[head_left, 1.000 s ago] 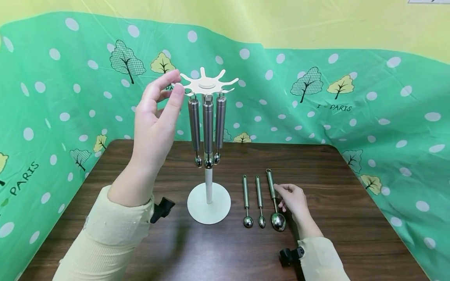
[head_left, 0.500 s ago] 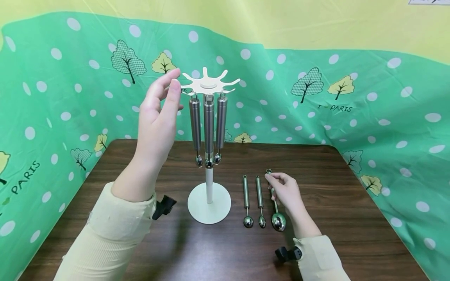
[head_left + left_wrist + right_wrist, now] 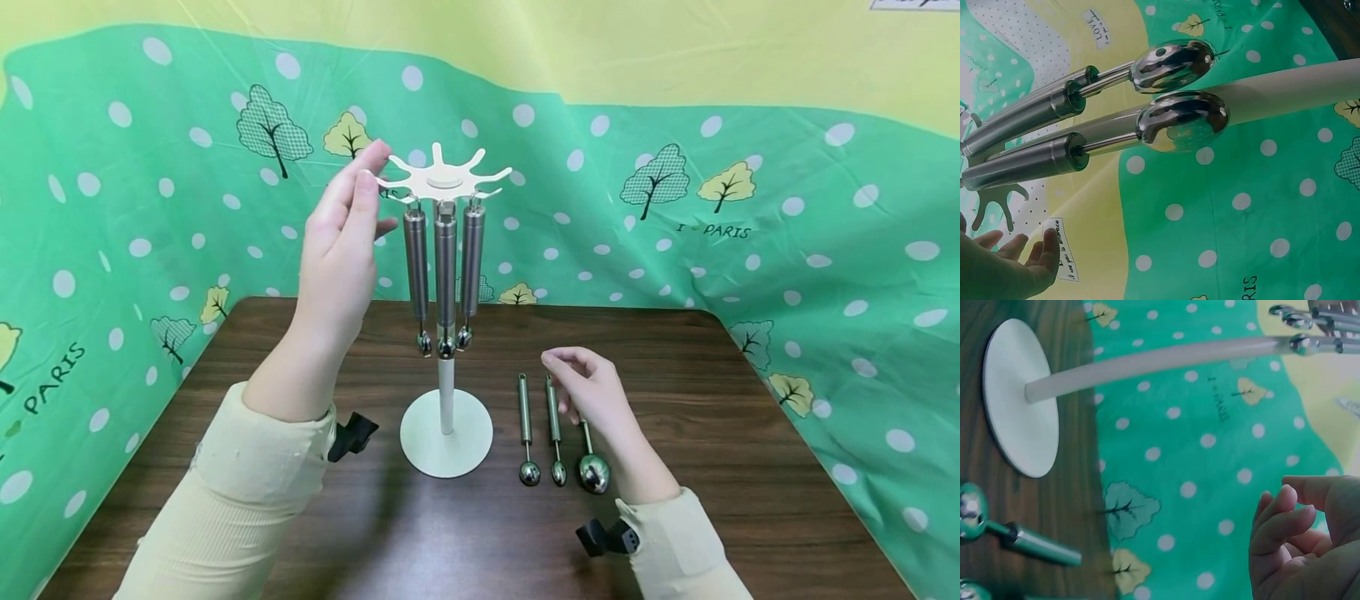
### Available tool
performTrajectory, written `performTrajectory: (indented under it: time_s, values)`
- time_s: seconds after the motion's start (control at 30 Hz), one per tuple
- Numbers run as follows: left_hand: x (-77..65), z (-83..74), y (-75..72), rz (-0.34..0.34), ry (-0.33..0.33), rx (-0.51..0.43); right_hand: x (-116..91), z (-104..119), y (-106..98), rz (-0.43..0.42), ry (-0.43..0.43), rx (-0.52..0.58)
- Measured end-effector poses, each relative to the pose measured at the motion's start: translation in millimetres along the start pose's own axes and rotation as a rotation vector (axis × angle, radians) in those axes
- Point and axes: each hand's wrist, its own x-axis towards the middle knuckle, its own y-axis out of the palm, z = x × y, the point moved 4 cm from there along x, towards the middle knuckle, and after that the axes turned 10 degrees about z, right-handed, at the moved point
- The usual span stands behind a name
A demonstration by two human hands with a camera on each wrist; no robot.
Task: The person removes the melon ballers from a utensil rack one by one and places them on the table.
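Observation:
A white stand (image 3: 447,433) carries several steel scoops like melon ballers (image 3: 446,275), hanging from its star-shaped top (image 3: 444,179). At the left of that top is my left hand (image 3: 337,250), thumb and fingers spread loosely around one arm's tip; whether they touch it I cannot tell. On the table lie three scoops: a round one (image 3: 524,417), a narrow one (image 3: 553,417) and a larger one (image 3: 593,473). Above the latter two hovers my right hand (image 3: 592,387), fingers loosely bent, with nothing visible in them. It hides the larger scoop's handle.
The dark wooden table (image 3: 712,417) is backed by a green and yellow printed cloth (image 3: 600,183). A black wrist camera (image 3: 352,437) sits on the left cuff, another camera (image 3: 607,537) on the right one.
My right hand has risen from beside the larger scoop and moved left and away from me, over the handles. My left hand has shifted slightly at the stand's top. The scoops stay put.

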Motion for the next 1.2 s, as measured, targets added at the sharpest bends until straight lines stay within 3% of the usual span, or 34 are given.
performTrajectory:
  time_s: [0.4,0.67,1.2]
  values:
    - [0.9,-1.0,3.3,0.042,-0.030,-0.025,2.8,34.9,15.6,0.104,-0.121,0.008]
    - [-0.2,-0.4,2.5,0.030,-0.020,-0.013,-2.1,59.4,26.9,0.129,-0.260,0.053]
    - [-2.4,-0.6,0.1,0.002,-0.012,-0.014,-3.2,85.6,46.6,0.187,-0.426,0.100]
